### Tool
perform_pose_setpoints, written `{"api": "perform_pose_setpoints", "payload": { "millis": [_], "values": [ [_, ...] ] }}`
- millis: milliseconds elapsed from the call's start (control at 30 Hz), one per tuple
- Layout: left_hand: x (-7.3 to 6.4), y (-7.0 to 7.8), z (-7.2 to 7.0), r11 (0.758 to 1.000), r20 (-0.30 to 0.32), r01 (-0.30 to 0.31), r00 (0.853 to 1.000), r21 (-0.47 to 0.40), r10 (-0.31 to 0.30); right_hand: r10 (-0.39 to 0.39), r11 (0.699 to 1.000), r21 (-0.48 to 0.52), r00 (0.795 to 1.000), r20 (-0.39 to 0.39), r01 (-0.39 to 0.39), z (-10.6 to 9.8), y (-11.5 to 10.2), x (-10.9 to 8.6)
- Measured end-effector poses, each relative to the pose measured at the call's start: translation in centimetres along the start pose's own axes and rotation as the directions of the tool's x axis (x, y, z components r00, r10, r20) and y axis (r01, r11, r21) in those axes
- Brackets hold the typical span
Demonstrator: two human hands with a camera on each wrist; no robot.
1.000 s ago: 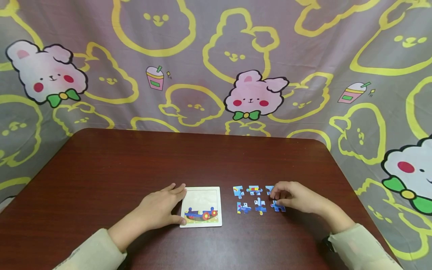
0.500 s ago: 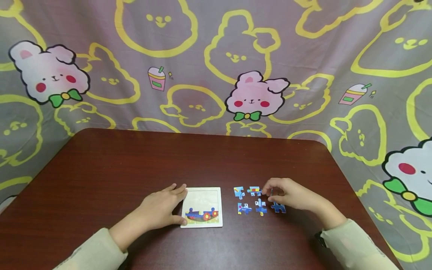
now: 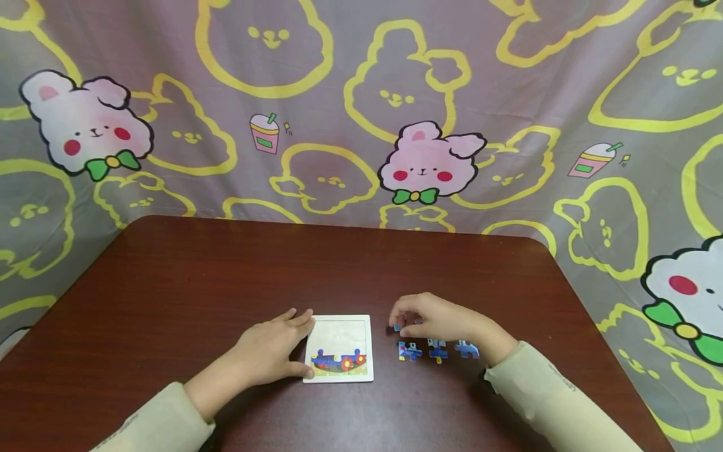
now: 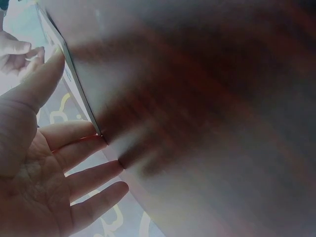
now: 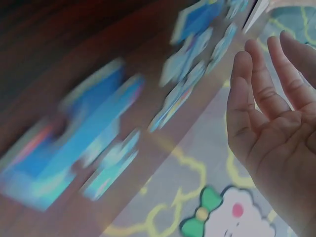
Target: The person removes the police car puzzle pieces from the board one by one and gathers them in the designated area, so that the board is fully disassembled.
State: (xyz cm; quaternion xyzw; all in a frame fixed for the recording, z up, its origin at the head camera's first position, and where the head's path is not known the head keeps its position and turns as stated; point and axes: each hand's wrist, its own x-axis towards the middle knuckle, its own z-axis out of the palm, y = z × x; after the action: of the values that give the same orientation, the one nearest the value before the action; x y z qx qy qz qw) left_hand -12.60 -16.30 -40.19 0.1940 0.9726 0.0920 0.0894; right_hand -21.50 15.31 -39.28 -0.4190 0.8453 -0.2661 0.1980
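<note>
My left hand [image 3: 271,348] rests against the left side of a square puzzle board [image 3: 339,333], thumb at its lower corner and fingertips at the upper one. The left wrist view shows those fingers [image 4: 96,180] fairly straight along the board's edge. Joined pieces of a red, yellow and blue picture fill the lower part of the board; above them is bare pale backing. My right hand [image 3: 432,317] hovers with loosely bent fingers over the back row of loose puzzle pieces, mostly hiding it. In the right wrist view this hand [image 5: 276,94] shows nothing between its fingers.
A front row of loose pieces lies right of the board: a left piece [image 3: 409,350], a middle piece [image 3: 437,351] and a right piece [image 3: 466,349]. The brown table [image 3: 254,270] meets a patterned cloth [image 3: 327,113] at the back.
My right hand has moved left over the loose pieces, from the right end of the rows toward the board. The left hand and the board have stayed put.
</note>
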Motion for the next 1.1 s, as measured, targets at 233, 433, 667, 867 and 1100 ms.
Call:
{"api": "perform_pose_setpoints", "payload": {
  "millis": [233, 433, 667, 867, 1100],
  "values": [
    [0.0, 0.0, 0.0, 1.0, -0.01, -0.009, 1.0, 0.007, 0.009, -0.081, 0.997, 0.018, 0.994, 0.072, 0.08, 1.2, -2.1, 3.5],
    [0.0, -0.1, 0.0, 1.0, -0.01, -0.005, 1.0, 0.005, 0.005, -0.1, 0.995, 0.036, 0.986, 0.135, 0.096, 2.0, -3.9, 6.1],
    [0.1, -0.2, 0.0, 1.0, -0.013, -0.015, 1.0, -0.01, 0.015, -0.118, 0.993, 0.033, 0.972, 0.205, 0.114, 3.1, -5.2, 8.1],
    [0.1, -0.3, 0.0, 1.0, -0.011, -0.021, 1.0, -0.012, 0.021, -0.117, 0.993, 0.005, 0.965, 0.233, 0.119, 3.6, -5.8, 8.8],
    [0.0, -0.4, -0.2, 1.0, -0.016, -0.029, 0.999, -0.007, 0.029, -0.11, 0.993, -0.019, 0.96, 0.257, 0.119, 4.1, -6.0, 9.3]
  ]
}}
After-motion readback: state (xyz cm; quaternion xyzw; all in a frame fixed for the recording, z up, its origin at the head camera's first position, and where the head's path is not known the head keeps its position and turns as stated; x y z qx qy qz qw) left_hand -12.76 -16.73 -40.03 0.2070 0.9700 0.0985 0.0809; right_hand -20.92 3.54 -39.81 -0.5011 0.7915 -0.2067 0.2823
